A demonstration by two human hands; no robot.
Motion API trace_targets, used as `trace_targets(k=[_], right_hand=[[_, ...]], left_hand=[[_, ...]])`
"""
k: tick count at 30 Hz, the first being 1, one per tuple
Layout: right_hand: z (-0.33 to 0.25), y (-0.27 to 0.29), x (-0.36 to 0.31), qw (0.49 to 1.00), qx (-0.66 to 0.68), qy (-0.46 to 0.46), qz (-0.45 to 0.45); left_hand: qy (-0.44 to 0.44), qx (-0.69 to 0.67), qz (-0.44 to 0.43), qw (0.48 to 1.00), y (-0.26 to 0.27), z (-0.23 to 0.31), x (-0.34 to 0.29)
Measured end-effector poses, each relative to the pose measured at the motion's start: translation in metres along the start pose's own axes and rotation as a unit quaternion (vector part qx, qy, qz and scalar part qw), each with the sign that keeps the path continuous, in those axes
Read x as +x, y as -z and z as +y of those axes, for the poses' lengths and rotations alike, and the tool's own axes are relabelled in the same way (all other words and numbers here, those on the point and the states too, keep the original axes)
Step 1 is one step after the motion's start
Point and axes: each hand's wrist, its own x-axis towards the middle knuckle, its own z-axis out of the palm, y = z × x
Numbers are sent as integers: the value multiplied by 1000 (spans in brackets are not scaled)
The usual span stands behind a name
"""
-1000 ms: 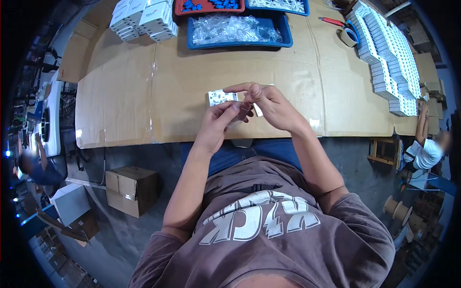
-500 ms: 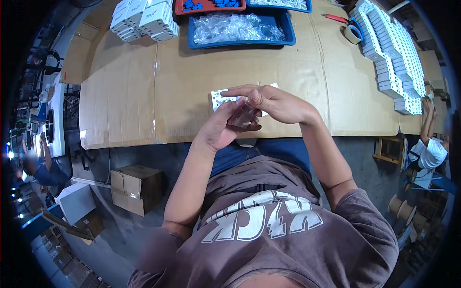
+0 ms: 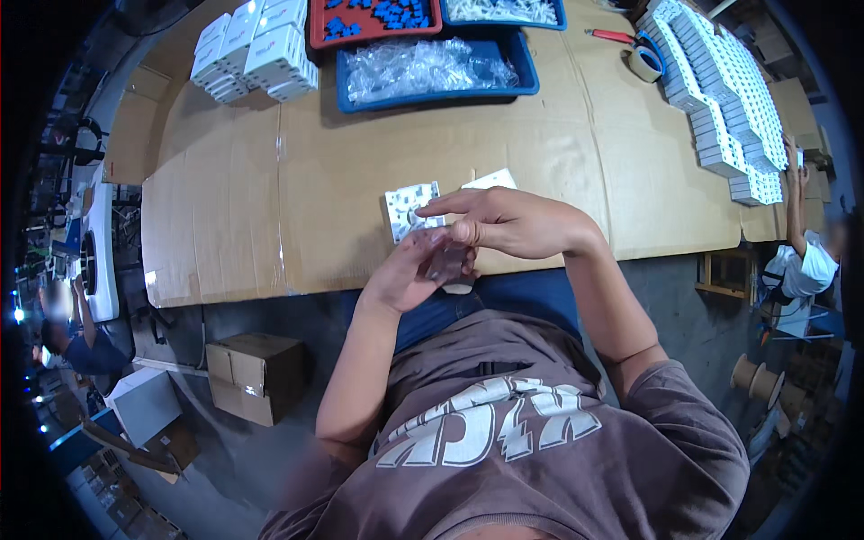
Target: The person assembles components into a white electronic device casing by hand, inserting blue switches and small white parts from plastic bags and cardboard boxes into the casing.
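Observation:
In front of my waist, just past the table's near edge, my left hand (image 3: pixel 403 277) is closed around a small clear plastic piece (image 3: pixel 446 265), perhaps a little bag; its exact kind is hard to make out. My right hand (image 3: pixel 526 223) reaches over from the right with fingers stretched out, its thumb at the left fingertips and the top of the plastic. Beyond the fingers, a small white patterned box (image 3: pixel 407 205) lies on the cardboard. A plain white flat piece (image 3: pixel 493 180) lies beside it, partly covered by my right hand.
A blue tray (image 3: pixel 531 88) of clear plastic bags stands at the back, with a red tray (image 3: pixel 317 38) of small blue parts behind. White boxes are stacked at left (image 3: pixel 274 56) and right (image 3: pixel 720 99). Red-handled pliers (image 3: pixel 612 36) and a tape roll (image 3: pixel 643 65) lie nearby.
The view has shifted, so the table sits slightly lower. My hands have drawn lower and closer together, the right thumb now at the left fingertips. More of the patterned box and white piece shows.

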Motion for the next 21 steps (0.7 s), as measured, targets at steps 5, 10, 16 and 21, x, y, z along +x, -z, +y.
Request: trace_targets(k=[5, 10, 16, 21], right_hand=[[18, 38, 10, 990, -11, 12, 140], [55, 132, 31, 919, -130, -82, 363], [104, 256, 45, 810, -238, -151, 515], [143, 322, 60, 752, -419, -121, 495]], left_hand=[[-23, -82, 18, 996, 12, -4, -8], [7, -153, 79, 985, 11, 1, -1], [33, -181, 115, 976, 7, -2, 25], [53, -150, 107, 981, -1, -2, 39]])
